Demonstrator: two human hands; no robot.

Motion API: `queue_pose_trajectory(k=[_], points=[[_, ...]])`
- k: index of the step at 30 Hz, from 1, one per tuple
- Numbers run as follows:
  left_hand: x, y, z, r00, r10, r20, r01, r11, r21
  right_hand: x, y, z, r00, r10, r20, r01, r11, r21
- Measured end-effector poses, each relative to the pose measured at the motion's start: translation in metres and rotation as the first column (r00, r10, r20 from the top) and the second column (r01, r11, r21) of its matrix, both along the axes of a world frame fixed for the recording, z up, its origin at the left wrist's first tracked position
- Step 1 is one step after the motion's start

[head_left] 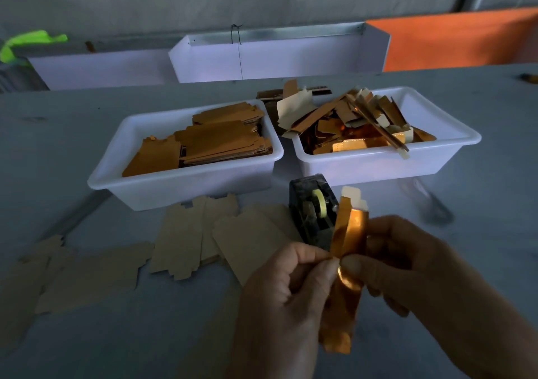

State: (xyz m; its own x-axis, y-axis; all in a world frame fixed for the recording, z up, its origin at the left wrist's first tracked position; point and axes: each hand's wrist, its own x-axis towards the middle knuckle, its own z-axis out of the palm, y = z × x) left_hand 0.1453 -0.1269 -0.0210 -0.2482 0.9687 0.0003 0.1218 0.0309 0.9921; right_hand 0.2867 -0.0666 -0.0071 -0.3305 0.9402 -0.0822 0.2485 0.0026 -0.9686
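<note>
A narrow, shiny gold cardboard box blank (346, 297), partly folded, stands upright between my two hands near the front of the table. My left hand (279, 300) pinches its left edge between thumb and fingers. My right hand (407, 268) grips its right side, thumb pressed on the front. White flaps stick up at the blank's top end.
A black tape dispenser (314, 215) stands just behind the blank. Flat brown blanks (186, 239) lie spread on the grey table at left. A white tub (186, 186) holds stacked flat blanks; a second white tub (387, 163) on the right holds a loose heap of gold pieces.
</note>
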Motion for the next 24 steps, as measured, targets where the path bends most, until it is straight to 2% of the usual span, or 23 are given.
queue_pose_trajectory(k=[2, 4, 7, 9, 11, 13, 14, 15, 17, 19, 21, 24], points=[[-0.009, 0.001, 0.004, 0.997, -0.054, -0.051, 0.053, 0.999, -0.004, -0.002, 0.007, 0.001, 0.991, 0.095, -0.089, -0.103, 0.991, -0.090], [-0.015, 0.002, 0.006, 0.992, -0.013, -0.123, 0.014, 1.000, 0.005, -0.004, 0.019, 0.000, 0.980, 0.071, -0.185, -0.095, 0.988, -0.126], [-0.028, 0.006, 0.000, 0.942, 0.240, -0.233, -0.230, 0.971, 0.069, -0.009, 0.045, -0.003, 0.965, -0.015, -0.264, -0.036, 0.981, -0.191], [-0.039, 0.011, -0.014, 0.851, 0.323, -0.414, -0.272, 0.946, 0.179, -0.016, 0.071, -0.003, 0.936, -0.081, -0.343, -0.011, 0.966, -0.259], [-0.044, 0.016, -0.032, 0.686, 0.240, -0.687, -0.206, 0.970, 0.133, -0.024, 0.104, 0.000, 0.824, -0.238, -0.514, 0.039, 0.929, -0.368], [-0.048, 0.020, -0.047, 0.582, 0.012, -0.813, -0.098, 0.994, -0.056, -0.030, 0.136, 0.008, 0.614, -0.424, -0.666, 0.084, 0.874, -0.479], [-0.049, 0.022, -0.051, 0.490, -0.057, -0.870, -0.015, 0.997, -0.074, -0.032, 0.145, 0.010, 0.533, -0.484, -0.694, 0.110, 0.853, -0.510], [-0.048, 0.025, -0.054, 0.443, -0.099, -0.891, 0.027, 0.995, -0.097, -0.034, 0.150, 0.012, 0.494, -0.509, -0.705, 0.135, 0.846, -0.516], [-0.043, 0.023, -0.058, 0.369, -0.022, -0.929, -0.017, 0.999, -0.030, -0.036, 0.142, 0.012, 0.529, -0.458, -0.715, 0.155, 0.880, -0.449], [-0.041, 0.025, -0.062, 0.358, 0.006, -0.934, -0.013, 1.000, 0.002, -0.038, 0.116, 0.013, 0.654, -0.303, -0.693, 0.140, 0.949, -0.282], [-0.040, 0.023, -0.064, 0.398, -0.025, -0.917, 0.002, 1.000, -0.026, -0.037, 0.081, 0.012, 0.801, -0.154, -0.579, 0.074, 0.984, -0.160], [-0.046, 0.020, -0.070, 0.375, -0.024, -0.927, 0.050, 0.999, -0.006, -0.038, 0.030, 0.007, 0.929, -0.016, -0.371, -0.011, 0.997, -0.071]])
